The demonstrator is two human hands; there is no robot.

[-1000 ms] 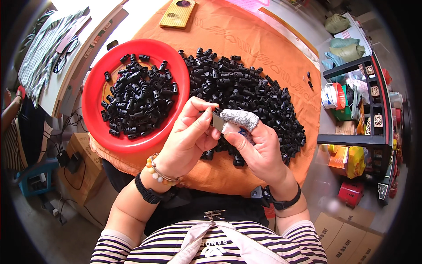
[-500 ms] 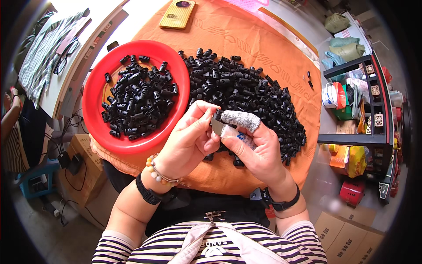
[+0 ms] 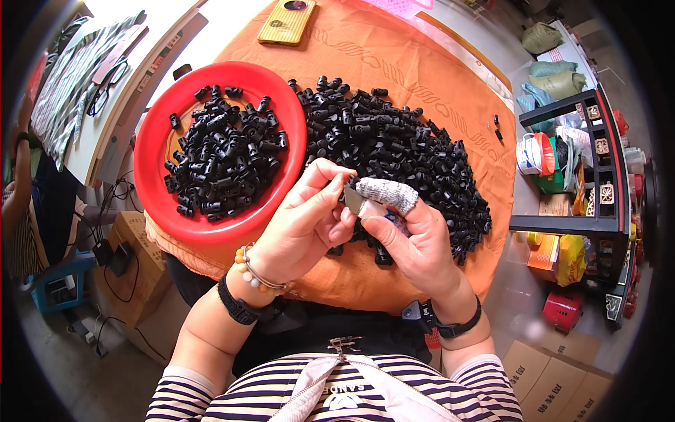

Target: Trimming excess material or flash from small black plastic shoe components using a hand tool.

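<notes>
My left hand (image 3: 306, 218) pinches a small black plastic cord lock (image 3: 351, 181) between thumb and fingertips, most of it covered by the fingers. My right hand (image 3: 422, 246) grips a flat metal blade (image 3: 353, 201) whose held end is wrapped in white material. A grey knitted cover (image 3: 388, 190) sits on the right index finger, which reaches over beside the cord lock. The blade lies against or very near the piece; I cannot tell if it touches. Behind both hands spreads a large pile of similar black pieces (image 3: 401, 148).
A red round tray (image 3: 149, 169) at left holds many black pieces. The orange cloth (image 3: 450, 91) covers the table, with a yellow phone (image 3: 285, 24) at the far edge. A black shelf unit (image 3: 562, 223) stands right, cardboard boxes (image 3: 541, 373) below it. Another person's arm (image 3: 21, 169) shows far left.
Both hands stay nearly in place, the right thumb and blade shifting very slightly right. At far left, the other person's arm has moved.
</notes>
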